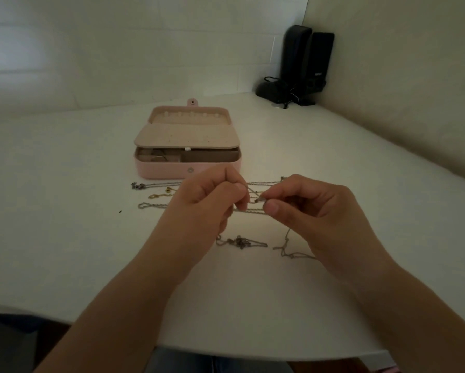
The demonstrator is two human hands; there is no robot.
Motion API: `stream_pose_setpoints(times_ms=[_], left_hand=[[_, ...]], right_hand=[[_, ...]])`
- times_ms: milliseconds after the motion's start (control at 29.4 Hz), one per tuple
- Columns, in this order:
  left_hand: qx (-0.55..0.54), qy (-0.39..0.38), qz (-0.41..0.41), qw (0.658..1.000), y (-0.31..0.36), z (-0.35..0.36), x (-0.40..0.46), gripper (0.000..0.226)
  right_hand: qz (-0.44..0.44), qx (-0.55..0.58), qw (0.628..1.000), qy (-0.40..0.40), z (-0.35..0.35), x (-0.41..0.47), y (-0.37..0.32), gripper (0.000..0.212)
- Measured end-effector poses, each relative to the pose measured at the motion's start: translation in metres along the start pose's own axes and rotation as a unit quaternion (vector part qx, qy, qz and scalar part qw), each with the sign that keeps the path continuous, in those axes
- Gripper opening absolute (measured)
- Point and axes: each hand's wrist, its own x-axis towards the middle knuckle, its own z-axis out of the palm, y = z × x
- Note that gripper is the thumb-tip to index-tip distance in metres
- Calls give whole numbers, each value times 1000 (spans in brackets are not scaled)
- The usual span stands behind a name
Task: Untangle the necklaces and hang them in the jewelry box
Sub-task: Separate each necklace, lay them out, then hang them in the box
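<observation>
jewelry box: a pink jewelry box [161, 168] stood open on the white table [64, 238], above the middle of the frame; a snap tab stuck up from the far edge of its lid and a round snap showed on its front wall.
lid: the lid [189, 117] lay tilted back, with a row of small pale hooks along its inner top; nothing hung on them.
inner flap: a beige flap [187, 135] dotted with small holes covered most of the base.
base compartments: under the flap, left-hand small compartments held what looked like a ring or two, too dim to tell; the right-hand compartment looked dark and brownish.
writing: the black speakers [306, 63] in the upper right corner carried a small pale mark, too blurred to read; a black cable lay coiled at their foot.
left hand: the left hand [204, 203] sat at frame centre, its fingers [239, 197] curled and pinching a thin chain.
right hand: the right hand [315, 208] sat just right of it, thumb and forefinger pinching a small clasp on the same strand.
held chain: the silver necklace chain [250, 210] ran taut between the two hands, above the table.
other necklaces: more chains [150, 196] lay stretched on the table left of the hands, just in front of the box, one with a gold end; a tangled bunch [239, 242] lay below the hands and another knotted strand [290, 251] to its right.
</observation>
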Motion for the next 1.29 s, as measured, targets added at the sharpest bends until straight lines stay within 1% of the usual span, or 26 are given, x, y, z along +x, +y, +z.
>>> stream_pose_setpoints(times_ms=[68,170,272,340,374,476,578,646,714,816,952,1054,1122,1292], left_hand=[[2,7,-12,1000,-2,-1,1,14],[-18,-11,-20,1000,-3,-2,0,12],[-36,-14,5,999,-1,1,-1,19],[-34,-3,23,999,0,1,-1,16],[-29,1,29,999,0,0,-1,14],[2,9,38,999,-1,-3,-1,4],[23,17,53,998,-1,-2,-1,10],[53,27,71,996,-3,-2,-1,9],[90,43,97,990,-5,-1,-1,11],[107,49,103,988,-5,0,-2,10],[95,42,76,992,-5,-1,-1,10],[44,26,53,997,-3,-1,-1,7],[19,23,51,998,-2,0,-2,9],[8,27,66,997,-5,-1,-1,12]], right_hand=[[-26,-14,1000,5,0,0,1,17],[-69,-49,996,9,0,-1,-1,10],[-96,-87,991,14,1,0,-3,9],[-86,-84,993,19,0,0,-4,11],[-71,-74,995,20,0,-1,-5,16],[-29,-46,999,4,1,-1,-6,18],[6,-36,999,15,2,-1,-4,21],[26,-30,999,10,3,-1,-3,23],[41,-22,999,-11,2,-1,-4,20],[53,40,998,-14,2,0,-6,3],[59,106,993,2,2,3,-6,8],[52,119,992,-6,1,3,-4,6],[54,127,990,-11,1,2,-3,8],[55,129,989,-34,2,3,-2,7]])
